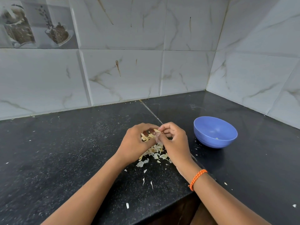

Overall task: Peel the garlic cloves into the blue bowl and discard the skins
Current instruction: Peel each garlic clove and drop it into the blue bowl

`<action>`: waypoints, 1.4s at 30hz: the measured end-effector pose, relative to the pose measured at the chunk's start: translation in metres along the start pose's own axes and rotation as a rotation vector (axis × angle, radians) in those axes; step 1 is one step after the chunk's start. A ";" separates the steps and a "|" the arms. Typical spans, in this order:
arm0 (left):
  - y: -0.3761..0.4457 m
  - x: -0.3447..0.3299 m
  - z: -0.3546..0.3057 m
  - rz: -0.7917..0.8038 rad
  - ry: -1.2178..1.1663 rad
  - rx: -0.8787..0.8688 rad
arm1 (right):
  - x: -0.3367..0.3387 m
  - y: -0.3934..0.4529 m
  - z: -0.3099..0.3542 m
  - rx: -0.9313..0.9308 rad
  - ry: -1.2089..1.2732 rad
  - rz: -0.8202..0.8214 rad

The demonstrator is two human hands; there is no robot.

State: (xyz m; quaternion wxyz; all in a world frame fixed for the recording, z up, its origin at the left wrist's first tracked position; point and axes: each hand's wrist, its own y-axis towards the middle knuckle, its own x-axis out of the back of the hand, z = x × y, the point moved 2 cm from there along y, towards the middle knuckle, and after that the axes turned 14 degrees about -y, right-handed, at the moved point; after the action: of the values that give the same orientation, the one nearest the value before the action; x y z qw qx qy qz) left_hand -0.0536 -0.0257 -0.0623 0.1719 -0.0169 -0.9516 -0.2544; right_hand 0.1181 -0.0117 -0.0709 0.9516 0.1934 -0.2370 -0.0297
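Black counter (65, 151) meets white tile walls. Both hands meet over a pile of skins (154, 153). Left hand (136, 140) holds garlic (146, 137); right hand (173, 140) pinches a skin strip (158, 131). Blue bowl (215, 132) sits at 3 o'clock.

Black speckled countertop (65, 151) — marbled grey wall tiles (121, 70), corner nook

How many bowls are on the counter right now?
1. A blue bowl stands on the dark counter, right of the right hand and the left hand, near the tiled corner. None other shows in this view.
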 end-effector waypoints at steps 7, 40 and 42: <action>0.000 0.003 -0.003 -0.035 0.101 -0.042 | -0.007 -0.007 0.009 -0.201 0.391 0.062; -0.002 -0.014 0.000 -0.046 0.064 -0.046 | 0.033 0.003 -0.012 0.205 -0.148 0.070; 0.000 -0.014 0.000 -0.052 0.040 -0.037 | 0.031 0.001 -0.013 0.211 -0.148 0.078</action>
State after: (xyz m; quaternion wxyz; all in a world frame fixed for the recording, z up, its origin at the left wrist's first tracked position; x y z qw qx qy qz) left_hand -0.0407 -0.0252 -0.0673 0.1837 0.0095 -0.9433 -0.2764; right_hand 0.1511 -0.0106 -0.0670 0.9063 0.2806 -0.3156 0.0182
